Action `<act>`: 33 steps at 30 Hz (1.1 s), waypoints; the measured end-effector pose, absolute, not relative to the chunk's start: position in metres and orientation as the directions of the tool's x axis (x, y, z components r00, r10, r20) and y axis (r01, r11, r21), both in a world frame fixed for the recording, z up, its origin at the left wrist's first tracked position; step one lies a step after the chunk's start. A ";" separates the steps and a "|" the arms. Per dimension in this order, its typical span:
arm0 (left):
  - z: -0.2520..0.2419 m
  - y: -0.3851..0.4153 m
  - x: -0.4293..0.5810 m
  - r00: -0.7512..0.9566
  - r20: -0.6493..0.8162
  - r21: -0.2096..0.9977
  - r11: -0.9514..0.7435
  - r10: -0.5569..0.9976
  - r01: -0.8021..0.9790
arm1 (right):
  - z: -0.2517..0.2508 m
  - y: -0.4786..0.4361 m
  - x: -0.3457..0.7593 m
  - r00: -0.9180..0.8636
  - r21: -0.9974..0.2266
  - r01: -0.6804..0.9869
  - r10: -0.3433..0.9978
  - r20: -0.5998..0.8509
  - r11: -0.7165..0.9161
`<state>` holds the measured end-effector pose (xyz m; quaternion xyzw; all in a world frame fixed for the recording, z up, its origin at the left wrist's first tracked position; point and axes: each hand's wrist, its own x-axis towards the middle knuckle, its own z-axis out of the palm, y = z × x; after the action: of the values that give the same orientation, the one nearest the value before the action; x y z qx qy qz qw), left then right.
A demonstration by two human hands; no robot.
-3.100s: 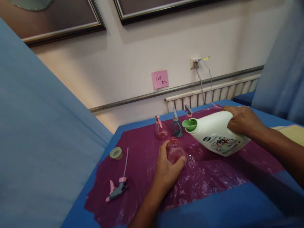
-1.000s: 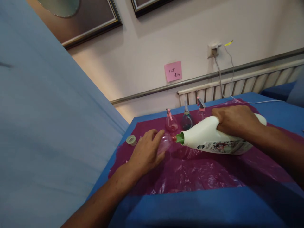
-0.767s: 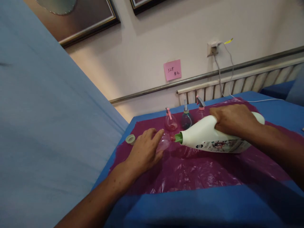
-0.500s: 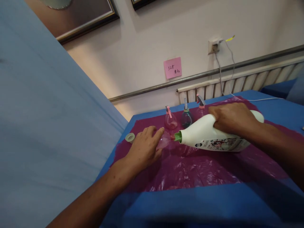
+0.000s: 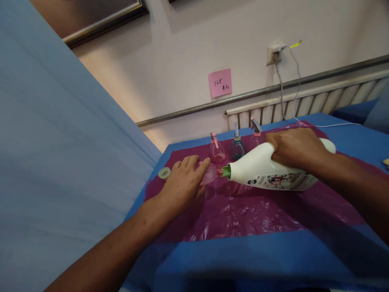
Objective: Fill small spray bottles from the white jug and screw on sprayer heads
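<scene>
My right hand (image 5: 296, 148) is closed round the handle of a large white detergent jug (image 5: 251, 162), tipped nearly flat with its mouth to the left. The jug's green spout (image 5: 225, 171) meets the red neck of a clear pinkish bottle (image 5: 209, 174), which is also tilted on its side. Around that bottle's body my left hand (image 5: 185, 178) is wrapped, thumb on top; some fingers are hidden. Whether liquid is flowing cannot be made out. Left of this hand lies a pale round cap (image 5: 164, 173).
Behind stand a pink-topped spray bottle (image 5: 216, 152), a dark teal spray bottle (image 5: 237, 148) and another pink-and-grey sprayer (image 5: 256, 129). Purple plastic sheeting (image 5: 240, 215) covers part of the blue table (image 5: 212, 259). A light blue curtain (image 5: 60, 162) hangs at left; a radiator (image 5: 261, 115) is behind.
The jug's spout and the clear bottle's neck have come closer together, now touching or nearly so. The whole view has shifted slightly. Both hands keep their hold.
</scene>
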<state>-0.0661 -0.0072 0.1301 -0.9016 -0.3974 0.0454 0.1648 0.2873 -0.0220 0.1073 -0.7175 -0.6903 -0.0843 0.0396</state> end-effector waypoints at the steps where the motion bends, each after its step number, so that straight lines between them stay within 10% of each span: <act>1: 0.130 -0.007 -0.066 0.683 0.053 -0.341 -0.630 0.729 0.698 | 0.108 -0.022 0.287 0.036 0.056 0.997 0.984 0.175 -0.046; 33: 0.139 0.000 -0.057 0.726 0.045 -0.484 -0.621 0.686 0.617 | 0.105 -0.014 0.293 0.031 0.065 0.997 0.984 0.175 -0.043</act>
<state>-0.0571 0.0001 0.1390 -0.8973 -0.3631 0.0721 0.2405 0.2934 -0.0138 0.1046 -0.7171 -0.6907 -0.0860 0.0374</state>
